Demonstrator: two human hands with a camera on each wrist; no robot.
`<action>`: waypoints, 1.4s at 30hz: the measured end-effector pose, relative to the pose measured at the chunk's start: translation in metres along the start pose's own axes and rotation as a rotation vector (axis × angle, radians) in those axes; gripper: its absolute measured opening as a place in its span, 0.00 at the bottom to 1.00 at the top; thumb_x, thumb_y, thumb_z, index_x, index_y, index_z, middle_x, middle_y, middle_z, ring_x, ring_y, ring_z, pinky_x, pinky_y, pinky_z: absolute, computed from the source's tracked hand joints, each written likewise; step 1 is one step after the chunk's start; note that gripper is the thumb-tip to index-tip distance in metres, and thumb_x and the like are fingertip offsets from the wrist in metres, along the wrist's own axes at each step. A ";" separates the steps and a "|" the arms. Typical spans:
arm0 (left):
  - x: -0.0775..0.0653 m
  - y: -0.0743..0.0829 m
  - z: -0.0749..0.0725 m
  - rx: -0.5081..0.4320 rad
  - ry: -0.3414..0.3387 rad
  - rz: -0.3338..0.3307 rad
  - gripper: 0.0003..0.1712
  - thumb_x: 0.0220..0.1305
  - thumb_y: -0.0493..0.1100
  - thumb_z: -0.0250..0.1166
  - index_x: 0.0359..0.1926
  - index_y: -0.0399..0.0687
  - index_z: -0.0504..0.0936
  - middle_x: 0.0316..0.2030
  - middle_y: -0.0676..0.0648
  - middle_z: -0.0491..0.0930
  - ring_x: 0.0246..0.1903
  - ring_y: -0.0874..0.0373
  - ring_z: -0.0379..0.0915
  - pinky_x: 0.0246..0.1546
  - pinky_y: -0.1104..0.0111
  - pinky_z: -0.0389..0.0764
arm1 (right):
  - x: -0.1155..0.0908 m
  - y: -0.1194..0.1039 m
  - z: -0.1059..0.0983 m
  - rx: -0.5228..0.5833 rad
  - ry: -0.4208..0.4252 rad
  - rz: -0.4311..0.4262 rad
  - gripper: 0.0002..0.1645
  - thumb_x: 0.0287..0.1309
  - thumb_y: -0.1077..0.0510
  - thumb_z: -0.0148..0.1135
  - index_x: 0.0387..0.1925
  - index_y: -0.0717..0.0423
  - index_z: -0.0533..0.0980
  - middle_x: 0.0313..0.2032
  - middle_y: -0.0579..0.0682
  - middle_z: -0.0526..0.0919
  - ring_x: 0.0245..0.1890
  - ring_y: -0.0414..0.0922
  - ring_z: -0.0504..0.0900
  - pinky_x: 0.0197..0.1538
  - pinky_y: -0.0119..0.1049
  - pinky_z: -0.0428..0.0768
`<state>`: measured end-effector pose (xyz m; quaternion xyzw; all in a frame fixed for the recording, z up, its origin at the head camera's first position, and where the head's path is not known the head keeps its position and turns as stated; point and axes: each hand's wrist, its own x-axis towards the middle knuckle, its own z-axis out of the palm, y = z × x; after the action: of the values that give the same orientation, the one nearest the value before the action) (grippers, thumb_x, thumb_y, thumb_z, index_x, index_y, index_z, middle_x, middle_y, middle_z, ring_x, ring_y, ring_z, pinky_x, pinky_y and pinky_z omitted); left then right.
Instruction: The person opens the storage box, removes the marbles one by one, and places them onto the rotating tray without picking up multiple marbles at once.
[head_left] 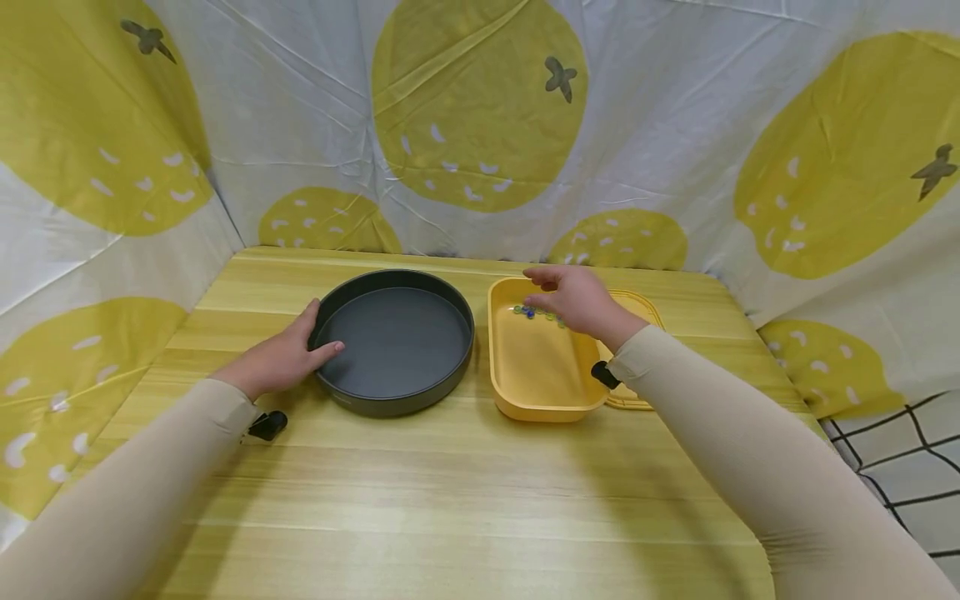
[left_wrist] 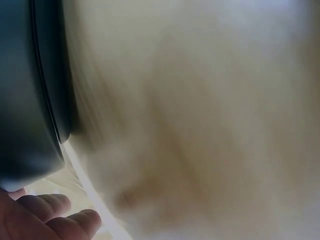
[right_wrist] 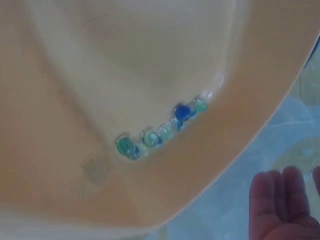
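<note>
A dark grey round cake pan (head_left: 397, 342) sits on the left of the table. My left hand (head_left: 281, 354) holds it at its left side, thumb over the rim and fingers along the outer wall. In the left wrist view, those fingers (left_wrist: 75, 222) show beside the dark wall. To the right of the pan stands a yellow plastic container (head_left: 543, 375). Several glass marbles (right_wrist: 150, 138), clear with blue and green, lie in a row along its far wall. My right hand (head_left: 577, 300) hovers over the container's far right part, fingers extended and nothing between them.
A yellow lid (head_left: 637, 312) lies on the table (head_left: 420, 492), partly under the container's right side and my right forearm. White cloth (head_left: 300, 108) with yellow fruit print hangs behind and beside the table. A black wire grid (head_left: 911, 475) stands at the far right.
</note>
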<state>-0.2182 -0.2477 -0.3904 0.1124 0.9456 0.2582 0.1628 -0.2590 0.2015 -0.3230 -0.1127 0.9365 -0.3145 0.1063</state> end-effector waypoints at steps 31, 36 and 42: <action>-0.002 0.004 -0.001 0.021 -0.039 -0.038 0.60 0.80 0.69 0.49 0.82 0.40 0.21 0.81 0.23 0.39 0.77 0.23 0.51 0.74 0.35 0.60 | 0.047 0.025 0.044 -0.074 -0.037 0.100 0.25 0.69 0.62 0.65 0.66 0.62 0.79 0.59 0.60 0.86 0.57 0.54 0.85 0.53 0.42 0.84; -0.002 0.003 -0.001 0.015 -0.041 -0.041 0.61 0.79 0.70 0.49 0.82 0.41 0.20 0.81 0.24 0.39 0.77 0.24 0.51 0.75 0.35 0.60 | 0.052 0.030 0.048 -0.072 -0.040 0.101 0.26 0.68 0.61 0.65 0.66 0.63 0.79 0.62 0.60 0.85 0.54 0.53 0.85 0.52 0.40 0.82; -0.001 0.003 -0.001 0.015 -0.041 -0.039 0.61 0.79 0.70 0.49 0.82 0.41 0.20 0.81 0.24 0.39 0.77 0.24 0.52 0.74 0.35 0.60 | 0.059 0.032 0.052 -0.156 -0.037 0.090 0.26 0.68 0.59 0.66 0.65 0.62 0.80 0.63 0.60 0.84 0.61 0.55 0.83 0.65 0.47 0.80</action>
<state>-0.2169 -0.2463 -0.3879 0.1003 0.9461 0.2452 0.1864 -0.3052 0.1802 -0.3908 -0.0842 0.9601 -0.2336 0.1284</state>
